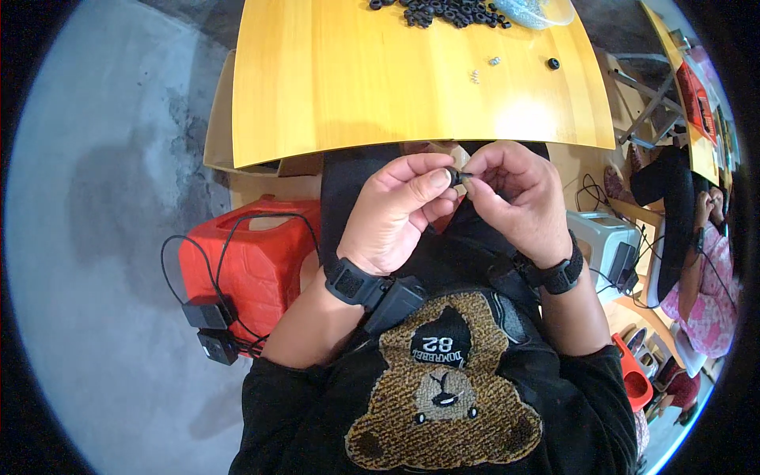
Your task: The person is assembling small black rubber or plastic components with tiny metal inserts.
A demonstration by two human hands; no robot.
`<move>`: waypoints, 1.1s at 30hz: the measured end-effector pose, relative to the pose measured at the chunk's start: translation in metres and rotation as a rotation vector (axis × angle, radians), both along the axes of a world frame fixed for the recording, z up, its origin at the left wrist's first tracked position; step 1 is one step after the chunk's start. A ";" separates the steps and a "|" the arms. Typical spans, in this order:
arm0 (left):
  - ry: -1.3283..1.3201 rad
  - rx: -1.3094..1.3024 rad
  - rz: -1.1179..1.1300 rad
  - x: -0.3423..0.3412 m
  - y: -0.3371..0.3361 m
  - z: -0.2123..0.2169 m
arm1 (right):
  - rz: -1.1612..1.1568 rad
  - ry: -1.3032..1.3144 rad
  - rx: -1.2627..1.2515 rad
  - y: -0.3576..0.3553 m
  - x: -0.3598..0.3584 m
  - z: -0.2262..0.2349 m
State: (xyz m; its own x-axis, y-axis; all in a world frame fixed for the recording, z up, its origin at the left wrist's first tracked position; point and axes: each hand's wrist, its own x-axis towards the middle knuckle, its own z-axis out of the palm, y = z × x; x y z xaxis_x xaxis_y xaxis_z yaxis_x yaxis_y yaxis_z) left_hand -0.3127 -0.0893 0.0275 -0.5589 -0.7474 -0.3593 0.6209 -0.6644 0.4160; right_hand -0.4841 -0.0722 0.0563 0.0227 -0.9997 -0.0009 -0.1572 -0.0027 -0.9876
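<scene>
In the head view, the person's left hand and right hand meet close in front of the chest, just below the near edge of the yellow wooden table. The left thumb and forefinger are pinched shut on a small black rubber ring, which sits right at their tips. The right hand's fingertips are closed tight against the ring's other side, on something too small to make out; the remaining fingers of both hands are curled in. Each wrist carries a black strap, the left wrist strap and the right wrist strap.

Beyond the fingers, at the far edge of the table, lies a pile of black rubber rings, with a clear plastic bag just beside it. Between that pile and the hands, one loose black ring and two small metal pieces lie on the tabletop, well apart from the fingers.

To the left of the left hand, lower down, a red plastic stool stands on the grey floor, with black cables and small black boxes against it. Far to the right of the right hand, another person in a pink patterned top sits.
</scene>
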 end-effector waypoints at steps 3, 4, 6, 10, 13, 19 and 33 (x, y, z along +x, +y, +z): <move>0.002 -0.010 0.022 -0.001 0.001 0.000 | -0.008 -0.005 0.001 0.000 0.002 0.002; 0.002 -0.010 0.022 -0.001 0.001 0.001 | -0.009 -0.005 0.001 0.000 0.002 0.003; 0.012 0.011 0.019 0.001 0.000 0.002 | 0.012 -0.006 -0.016 0.000 0.001 0.004; 0.043 0.012 0.011 0.002 0.001 0.001 | 0.007 -0.002 -0.076 0.000 0.002 0.003; 0.066 -0.002 0.035 0.002 0.001 0.002 | 0.016 -0.101 0.033 0.002 0.004 0.009; 0.080 -0.040 0.060 0.000 0.003 0.005 | 0.027 -0.338 0.128 0.003 0.004 0.012; -0.091 -0.228 0.158 -0.002 0.004 0.017 | 0.061 -0.236 0.023 0.005 0.003 0.018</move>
State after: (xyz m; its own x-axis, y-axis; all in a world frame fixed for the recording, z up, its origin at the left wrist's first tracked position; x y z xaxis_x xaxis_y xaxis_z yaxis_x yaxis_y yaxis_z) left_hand -0.3152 -0.0852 0.0447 -0.4026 -0.8896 -0.2156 0.6627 -0.4457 0.6018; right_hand -0.4812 -0.0670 0.0741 0.0851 -0.9963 -0.0112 0.0775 0.0178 -0.9968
